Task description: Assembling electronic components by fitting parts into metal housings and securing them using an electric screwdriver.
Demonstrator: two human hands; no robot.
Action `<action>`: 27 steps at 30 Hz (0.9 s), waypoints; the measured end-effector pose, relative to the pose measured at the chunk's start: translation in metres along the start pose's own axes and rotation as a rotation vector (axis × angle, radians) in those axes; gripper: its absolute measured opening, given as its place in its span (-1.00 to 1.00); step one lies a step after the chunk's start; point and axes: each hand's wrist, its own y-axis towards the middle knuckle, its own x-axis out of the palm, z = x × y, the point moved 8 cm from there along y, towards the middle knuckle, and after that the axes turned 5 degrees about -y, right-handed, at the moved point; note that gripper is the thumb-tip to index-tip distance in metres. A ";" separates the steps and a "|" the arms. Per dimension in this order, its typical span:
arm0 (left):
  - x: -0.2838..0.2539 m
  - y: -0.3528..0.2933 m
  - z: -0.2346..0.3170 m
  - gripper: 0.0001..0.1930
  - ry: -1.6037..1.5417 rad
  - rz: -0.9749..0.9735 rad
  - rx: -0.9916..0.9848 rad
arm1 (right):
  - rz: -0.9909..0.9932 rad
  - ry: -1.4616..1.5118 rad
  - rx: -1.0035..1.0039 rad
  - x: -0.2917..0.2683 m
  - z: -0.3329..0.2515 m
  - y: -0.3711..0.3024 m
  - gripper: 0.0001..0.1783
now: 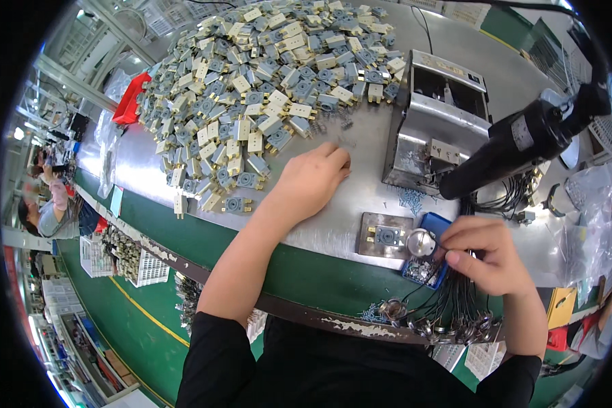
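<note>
L hand on steel table, R hand over blue tray

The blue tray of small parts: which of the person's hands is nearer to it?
Right. The right hand rests at the blue tray, fingers touching it. The left hand lies apart, beside the pile of grey-and-cream parts.

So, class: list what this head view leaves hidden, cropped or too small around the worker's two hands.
- Right hand: fingertip grip hidden by its fingers.
- Blue tray: small parts too tiny to identify.
- Black power tool: tip hidden behind metal fixture.
- Left hand: palm underside unseen.
</note>
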 end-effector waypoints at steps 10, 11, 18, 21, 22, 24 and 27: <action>0.054 -0.020 0.040 -0.84 -1.018 -0.094 -0.105 | 0.054 0.616 0.281 -0.003 0.061 0.002 -0.73; 0.056 -0.022 0.040 -0.84 -1.021 -0.100 -0.106 | 0.059 0.617 0.286 -0.003 0.065 0.002 -0.73; 0.067 -0.023 0.043 -0.88 -0.943 -0.218 -0.121 | 0.124 0.638 0.298 -0.003 0.074 0.001 -0.70; 0.062 -0.019 0.050 -0.86 -0.851 -0.186 0.039 | 0.123 0.638 0.312 -0.001 0.075 0.002 -0.70; 0.058 -0.018 0.056 -0.85 -0.789 -0.147 0.158 | 0.111 0.609 0.319 -0.001 0.075 0.003 -0.71; 0.061 -0.017 0.055 -0.85 -0.804 -0.167 0.143 | 0.112 0.603 0.321 0.000 0.076 0.004 -0.71; 0.063 -0.015 0.055 -0.84 -0.791 -0.194 0.132 | 0.116 0.617 0.316 0.001 0.075 0.005 -0.71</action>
